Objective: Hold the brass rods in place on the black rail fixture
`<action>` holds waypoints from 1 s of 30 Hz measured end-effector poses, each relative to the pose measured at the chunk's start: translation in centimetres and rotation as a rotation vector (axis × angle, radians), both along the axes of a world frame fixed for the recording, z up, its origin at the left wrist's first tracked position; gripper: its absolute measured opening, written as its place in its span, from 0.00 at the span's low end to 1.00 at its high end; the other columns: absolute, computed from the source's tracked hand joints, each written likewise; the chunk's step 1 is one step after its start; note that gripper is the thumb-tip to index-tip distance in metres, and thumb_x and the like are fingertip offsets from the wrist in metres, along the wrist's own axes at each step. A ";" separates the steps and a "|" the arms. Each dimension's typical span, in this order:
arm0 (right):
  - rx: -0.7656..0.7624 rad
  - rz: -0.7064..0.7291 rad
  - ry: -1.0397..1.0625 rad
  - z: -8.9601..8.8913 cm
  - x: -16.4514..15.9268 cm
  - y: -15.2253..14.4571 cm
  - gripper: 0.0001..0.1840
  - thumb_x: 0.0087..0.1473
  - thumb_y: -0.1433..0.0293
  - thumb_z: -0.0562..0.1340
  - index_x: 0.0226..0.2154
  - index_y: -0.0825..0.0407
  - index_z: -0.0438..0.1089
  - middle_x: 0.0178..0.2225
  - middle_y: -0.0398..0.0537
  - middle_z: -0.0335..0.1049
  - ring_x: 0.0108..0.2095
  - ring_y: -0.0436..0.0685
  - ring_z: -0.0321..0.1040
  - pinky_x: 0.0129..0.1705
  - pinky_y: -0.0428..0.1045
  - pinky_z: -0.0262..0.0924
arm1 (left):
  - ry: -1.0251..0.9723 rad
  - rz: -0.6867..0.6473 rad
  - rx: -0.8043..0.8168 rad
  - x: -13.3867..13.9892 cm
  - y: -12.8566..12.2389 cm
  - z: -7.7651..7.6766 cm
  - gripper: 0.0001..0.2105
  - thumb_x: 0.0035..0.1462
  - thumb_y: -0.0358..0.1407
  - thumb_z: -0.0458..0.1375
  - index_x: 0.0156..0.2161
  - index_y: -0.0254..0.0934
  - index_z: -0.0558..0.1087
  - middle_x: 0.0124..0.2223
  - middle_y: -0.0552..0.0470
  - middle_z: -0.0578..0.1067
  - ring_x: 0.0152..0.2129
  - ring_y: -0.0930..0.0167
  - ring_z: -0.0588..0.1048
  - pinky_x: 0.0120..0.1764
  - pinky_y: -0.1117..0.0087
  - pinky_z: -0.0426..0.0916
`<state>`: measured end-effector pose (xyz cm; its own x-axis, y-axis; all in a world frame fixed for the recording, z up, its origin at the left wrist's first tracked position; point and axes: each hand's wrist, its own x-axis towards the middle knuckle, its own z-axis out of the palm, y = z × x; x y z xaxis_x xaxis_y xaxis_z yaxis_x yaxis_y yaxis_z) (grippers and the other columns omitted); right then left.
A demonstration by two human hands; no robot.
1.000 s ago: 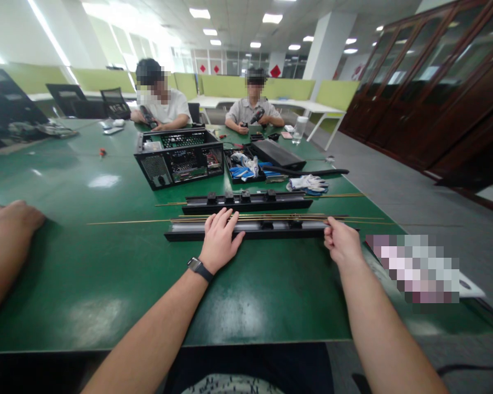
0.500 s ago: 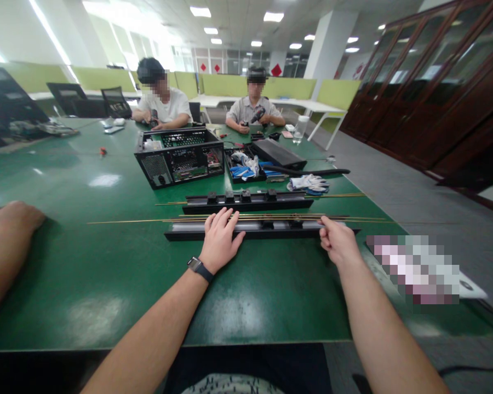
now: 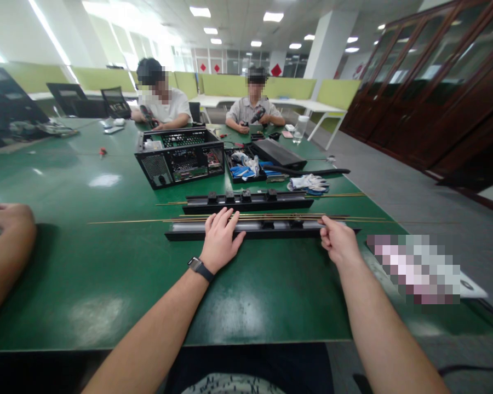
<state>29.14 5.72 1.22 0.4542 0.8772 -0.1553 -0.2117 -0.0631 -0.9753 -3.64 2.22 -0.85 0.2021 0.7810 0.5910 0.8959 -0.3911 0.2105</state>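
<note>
My left hand (image 3: pixel 219 241), a dark watch on its wrist, lies with fingers stretched across the nearer long black rail (image 3: pixel 285 234) and over the thin brass-coloured rods (image 3: pixel 127 221) along it. At the rail's right end, my right hand (image 3: pixel 339 238) is closed, thumb and forefinger pinching at the rods; its other fingers are curled in. How many rods the pinch takes in cannot be made out. Just behind lies a second black rail (image 3: pixel 246 207) with several small black blocks on it and more thin rods sticking out at both ends.
An opened computer case (image 3: pixel 181 158) stands farther back. Beside it are a black tray with blue-and-white gloves (image 3: pixel 244 167), a flat black box (image 3: pixel 279 153), and another glove pair (image 3: pixel 310 183). A co-worker's arm (image 3: pixel 8 246) rests at left; two people sit opposite. A blurred-out item (image 3: pixel 414 268) lies right.
Both of my hands stay in place on the rail and rods. At left, the co-worker's hand has shifted left and its forearm has bent. The left person opposite has raised a hand-held tool slightly.
</note>
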 end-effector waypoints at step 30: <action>-0.015 -0.095 0.014 -0.2 0.6 0.3 0.09 0.55 0.67 0.67 0.28 0.55 0.71 0.14 0.39 0.63 0.09 0.44 0.48 0.08 0.40 0.38 | 0.001 -0.004 0.012 0.0 0.1 0.0 0.25 0.66 0.42 0.58 0.65 0.38 0.67 0.65 0.39 0.70 0.66 0.56 0.63 0.67 0.50 0.53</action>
